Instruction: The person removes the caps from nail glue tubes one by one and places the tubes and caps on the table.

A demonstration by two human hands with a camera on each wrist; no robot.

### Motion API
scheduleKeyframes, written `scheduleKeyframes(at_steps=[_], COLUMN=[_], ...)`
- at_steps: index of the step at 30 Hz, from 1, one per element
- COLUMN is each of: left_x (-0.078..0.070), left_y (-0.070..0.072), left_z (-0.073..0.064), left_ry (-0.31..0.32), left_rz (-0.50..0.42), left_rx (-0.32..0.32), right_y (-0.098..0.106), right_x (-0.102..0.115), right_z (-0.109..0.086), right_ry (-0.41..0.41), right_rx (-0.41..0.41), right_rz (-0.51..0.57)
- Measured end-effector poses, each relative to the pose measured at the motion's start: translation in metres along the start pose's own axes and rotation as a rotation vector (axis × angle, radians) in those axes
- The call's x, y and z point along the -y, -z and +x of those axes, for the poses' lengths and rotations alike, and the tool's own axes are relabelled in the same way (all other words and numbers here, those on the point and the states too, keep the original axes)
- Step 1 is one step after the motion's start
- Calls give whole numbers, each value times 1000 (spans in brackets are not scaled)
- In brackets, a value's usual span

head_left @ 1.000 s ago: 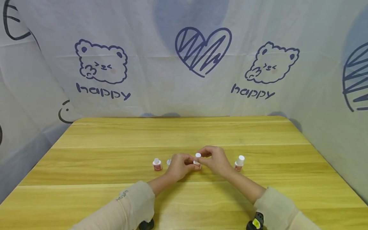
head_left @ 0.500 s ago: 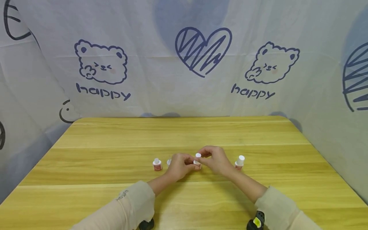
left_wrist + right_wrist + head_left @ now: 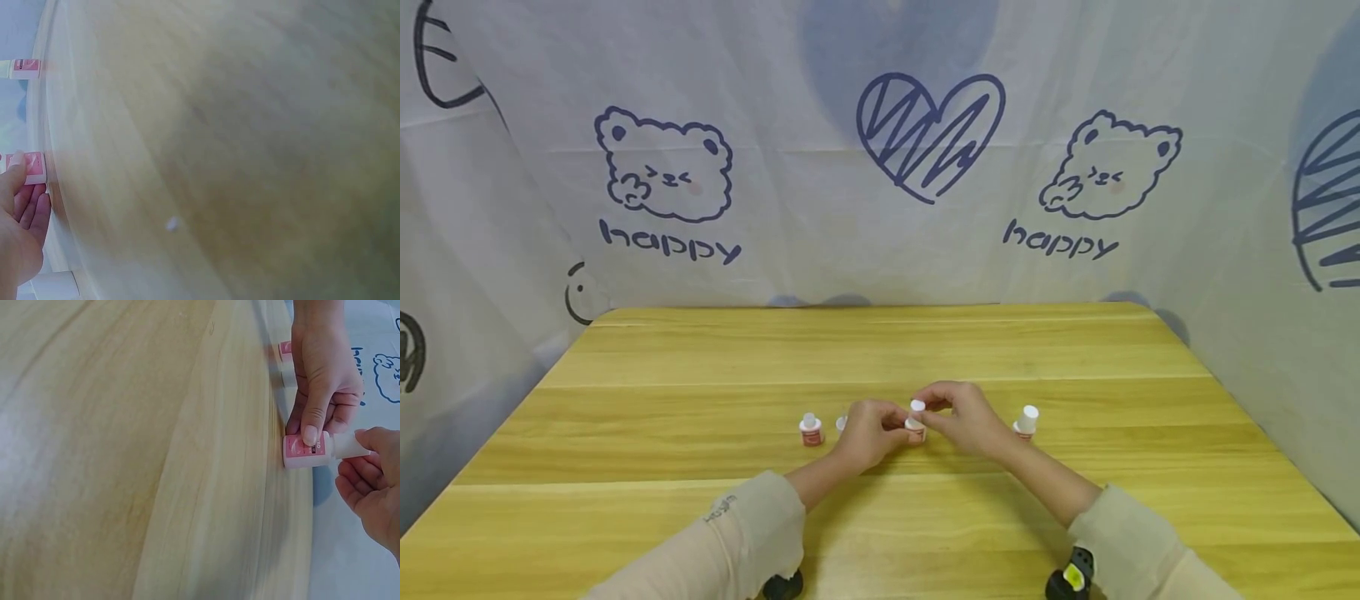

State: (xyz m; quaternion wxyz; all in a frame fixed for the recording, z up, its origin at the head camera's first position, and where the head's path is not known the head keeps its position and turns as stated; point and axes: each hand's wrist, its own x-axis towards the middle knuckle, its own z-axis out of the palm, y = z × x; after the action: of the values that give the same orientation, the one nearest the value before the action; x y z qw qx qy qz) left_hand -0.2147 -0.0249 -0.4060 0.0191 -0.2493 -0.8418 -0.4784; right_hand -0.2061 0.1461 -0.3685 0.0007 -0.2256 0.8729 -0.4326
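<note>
My left hand (image 3: 867,433) grips a small white bottle with a pink label (image 3: 305,450), thumb across the label. The bottle stands upright on the table. From the other side my right hand (image 3: 964,419) pinches the white cap (image 3: 351,445) at the bottle's top between thumb and fingers. In the right wrist view, the cap lines up with the bottle's neck, and a narrow collar shows between cap and body. The left wrist view has the left hand (image 3: 24,234) beside the bottle's label, with the cap mostly out of frame.
A similar bottle (image 3: 811,433) with a bare translucent nozzle stands left of the hands. A loose white cap (image 3: 841,422) is partly hidden behind the left hand. To the right stands a capped bottle (image 3: 1028,418), its base behind the right forearm. A printed curtain (image 3: 805,208) hangs behind the table.
Both hands keep their hold on the bottle and cap. The right forearm has shifted slightly and covers more of the right-hand bottle's label.
</note>
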Motion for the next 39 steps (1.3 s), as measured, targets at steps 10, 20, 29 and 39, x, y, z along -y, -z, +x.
scheduleKeyframes(at_steps=[10, 20, 29, 39], left_x=[0, -1, -1, 0], left_y=[-1, -1, -1, -1], left_z=[0, -1, -1, -2], left_ry=[-11, -16, -9, -4], left_rz=[6, 13, 24, 18], left_rx=[-10, -18, -13, -7], right_y=[-3, -10, -8, -5], right_x=[-1, -2, 0, 1], right_z=[0, -1, -1, -1], right_ry=[15, -12, -12, -25], right_rx=[-41, -170, -157, -120], right_rz=[14, 19, -6, -12])
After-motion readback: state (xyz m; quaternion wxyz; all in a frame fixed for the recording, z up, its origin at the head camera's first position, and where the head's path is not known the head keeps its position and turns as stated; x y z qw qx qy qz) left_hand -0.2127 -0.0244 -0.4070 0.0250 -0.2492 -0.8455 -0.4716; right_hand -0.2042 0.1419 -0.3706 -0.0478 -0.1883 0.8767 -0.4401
